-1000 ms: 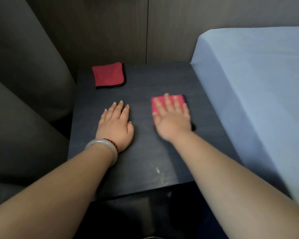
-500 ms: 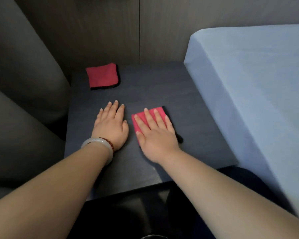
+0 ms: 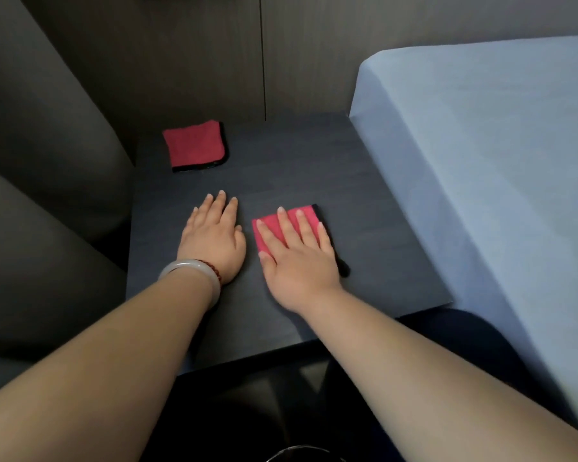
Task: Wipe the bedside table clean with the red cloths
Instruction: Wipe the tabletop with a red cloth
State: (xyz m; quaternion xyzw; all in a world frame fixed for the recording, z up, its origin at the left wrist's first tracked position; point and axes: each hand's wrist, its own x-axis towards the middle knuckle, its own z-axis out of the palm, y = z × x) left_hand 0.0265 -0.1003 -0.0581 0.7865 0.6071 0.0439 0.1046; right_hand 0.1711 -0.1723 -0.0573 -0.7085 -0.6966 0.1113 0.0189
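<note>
Dark bedside table [image 3: 314, 161] stands between a grey cushioned seat [image 3: 47, 168] on the left and a blue-sheeted bed [image 3: 481, 161] on the right. On it the right hand [image 3: 297, 255] lies flat, fingers straight, pressing a folded red cloth [image 3: 309, 213] down near the middle, with bare tabletop between it and the bed-side edge. Just beside it the left hand [image 3: 214, 238] rests flat and relaxed, holding nothing, a pale bangle [image 3: 194, 271] on its wrist. A second red cloth [image 3: 196, 145] lies folded at the far left corner, well apart.
</note>
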